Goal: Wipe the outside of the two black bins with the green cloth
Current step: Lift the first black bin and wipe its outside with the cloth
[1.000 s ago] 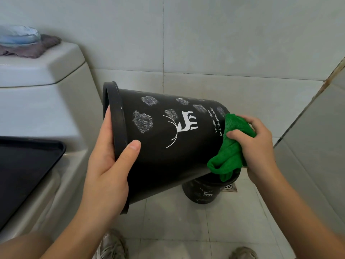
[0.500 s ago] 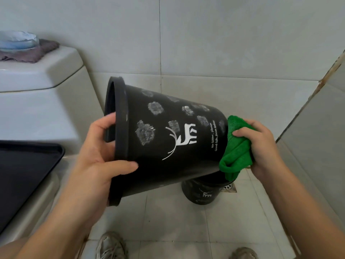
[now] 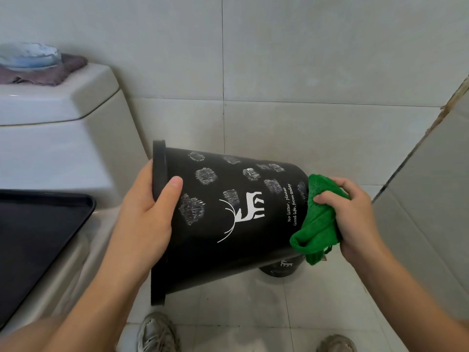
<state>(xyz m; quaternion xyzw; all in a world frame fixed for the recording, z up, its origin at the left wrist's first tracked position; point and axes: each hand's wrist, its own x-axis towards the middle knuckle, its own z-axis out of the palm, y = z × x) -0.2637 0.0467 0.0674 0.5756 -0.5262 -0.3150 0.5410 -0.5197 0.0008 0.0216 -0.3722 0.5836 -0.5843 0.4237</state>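
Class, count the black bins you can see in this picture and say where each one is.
2. One black bin is held tipped sideways, the left hand gripping its rim; the second bin stands on the floor behind it, mostly hidden.

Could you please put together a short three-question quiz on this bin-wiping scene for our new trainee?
1. True or false: the held black bin stands upright on the floor.
2. Which part of that bin does the green cloth touch? A) the rim B) the base end C) the inside
3. Fill in: the left hand grips the bin at its ____.

Key
1. False: it is held tipped on its side, above the floor.
2. B: the right hand presses the cloth against the base end.
3. Rim. The second black bin stands on the floor behind, mostly hidden.
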